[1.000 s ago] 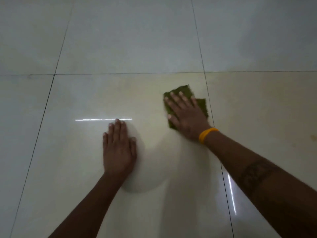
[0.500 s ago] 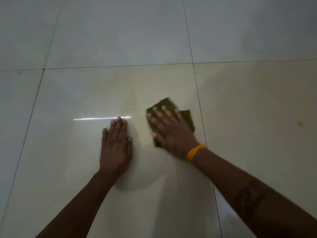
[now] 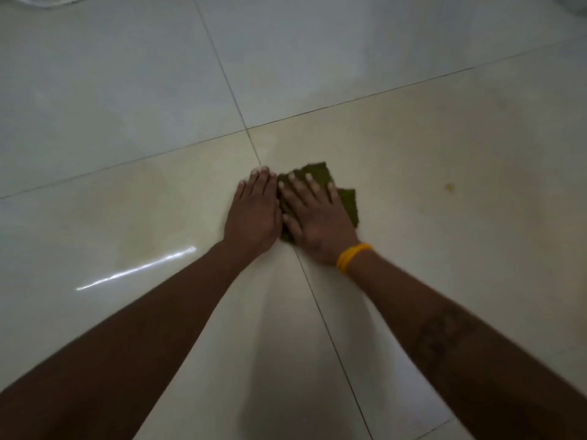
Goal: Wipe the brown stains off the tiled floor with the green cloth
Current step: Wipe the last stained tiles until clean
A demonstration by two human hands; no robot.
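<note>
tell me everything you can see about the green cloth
The green cloth is a dark olive rag, looking coarse, lying flat and crumpled on the tiled floor beside a grout line. The right hand presses it with spread fingers, covering most of it. The left hand lies at its left edge.

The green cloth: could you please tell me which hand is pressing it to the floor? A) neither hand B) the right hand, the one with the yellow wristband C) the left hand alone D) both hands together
B: the right hand, with the yellow wristband, lies flat with spread fingers on the green cloth, while the left hand rests on bare tile beside it.
</note>
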